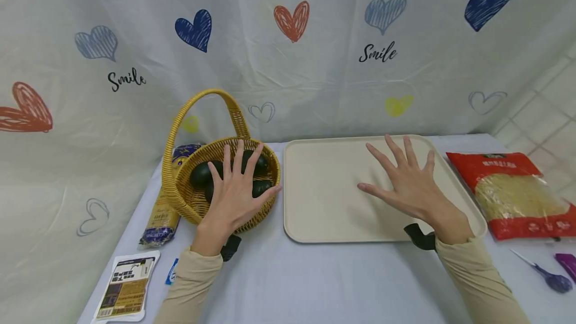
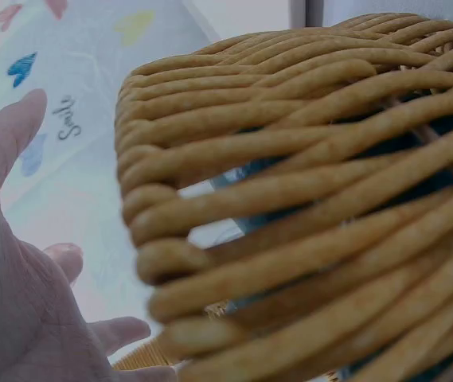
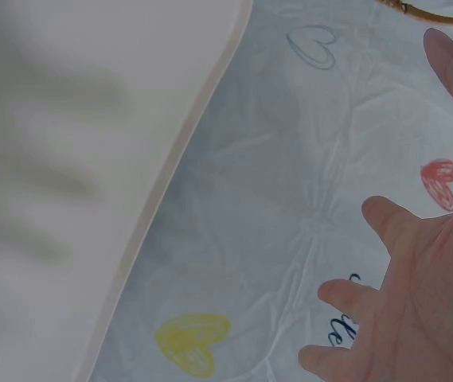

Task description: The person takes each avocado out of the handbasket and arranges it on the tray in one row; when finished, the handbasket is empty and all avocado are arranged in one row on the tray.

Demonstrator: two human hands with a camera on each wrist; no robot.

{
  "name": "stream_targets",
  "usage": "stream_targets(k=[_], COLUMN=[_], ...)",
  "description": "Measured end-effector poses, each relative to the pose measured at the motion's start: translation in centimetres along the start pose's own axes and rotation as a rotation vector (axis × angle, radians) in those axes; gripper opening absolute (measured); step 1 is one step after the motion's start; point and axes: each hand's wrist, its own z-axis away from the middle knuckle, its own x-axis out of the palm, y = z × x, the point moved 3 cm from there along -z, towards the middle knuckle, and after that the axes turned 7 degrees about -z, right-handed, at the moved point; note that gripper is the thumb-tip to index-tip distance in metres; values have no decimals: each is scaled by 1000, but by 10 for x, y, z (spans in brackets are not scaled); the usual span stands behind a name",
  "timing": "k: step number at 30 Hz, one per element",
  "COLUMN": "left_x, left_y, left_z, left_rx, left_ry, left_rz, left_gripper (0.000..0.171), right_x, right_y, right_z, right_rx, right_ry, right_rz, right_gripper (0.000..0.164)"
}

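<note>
Left hand (image 1: 234, 189) hovers with fingers spread straight over the wicker basket (image 1: 189, 204), left of centre, directly above the dark avocados (image 1: 204, 174); right hand (image 1: 407, 184), also spread, hovers over the tray (image 1: 324, 194).

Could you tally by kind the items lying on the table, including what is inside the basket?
Avocados in the basket: 3
Baskets: 1
Trays: 1
Noodle bags: 1
Spaghetti packs: 1
Flat sachets: 1
Purple scissors: 1
Total: 9
</note>
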Motion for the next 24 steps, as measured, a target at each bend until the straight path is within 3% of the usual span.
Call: stream_targets(k=[5,9,12,17,20,24], left_x=[-9,-31,-59,-109,-124,-120], left_y=[0,4,6,-3,-17,-46], left_z=[5,22,41,72,88,98], left_rx=[20,101,201,348,316,183], left_ry=[3,49,150,446,560,568], left_rz=[10,79,121,152,163,229], left_gripper=[97,92,83,74,78,91], right_x=[2,7,14,27,31,35], right_y=[-8,-20,-35,-68,-91,-119], right_z=[-5,-8,-11,-19,-25,-38], right_rx=[-6,-44,-109,-255,-344,-442], right_ry=[-35,-53,-52,-57,-62,-83], right_rz=[0,-2,-1,-25,-76,-143], right_gripper=[92,91,89,83,78,70])
